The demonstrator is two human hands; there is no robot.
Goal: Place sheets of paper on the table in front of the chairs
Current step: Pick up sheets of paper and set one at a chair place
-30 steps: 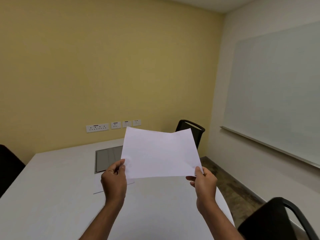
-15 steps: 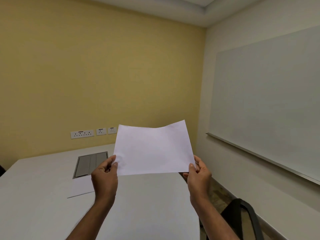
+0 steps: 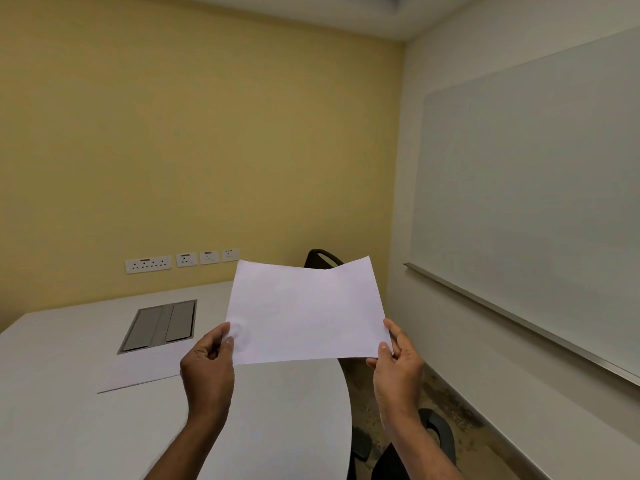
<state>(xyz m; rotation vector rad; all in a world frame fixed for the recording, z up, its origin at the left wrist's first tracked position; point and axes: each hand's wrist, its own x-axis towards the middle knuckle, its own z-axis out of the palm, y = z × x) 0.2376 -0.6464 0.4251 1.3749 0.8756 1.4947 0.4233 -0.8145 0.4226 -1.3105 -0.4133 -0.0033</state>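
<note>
My left hand point(image 3: 207, 367) and right hand point(image 3: 398, 367) pinched the near corners of a white sheet point(image 3: 306, 311), raised above the table point(image 3: 69, 427). Another sheet point(image 3: 145, 370) lay flat there

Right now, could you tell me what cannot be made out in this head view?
- Far chair: only the top of its backrest shows; the held sheet covers the rest.
- Near chair: mostly hidden by the right hand's forearm and the table edge.
- Sheet on the table: its right end is behind the left hand.
- Wall sockets: too small to read any markings.
</note>
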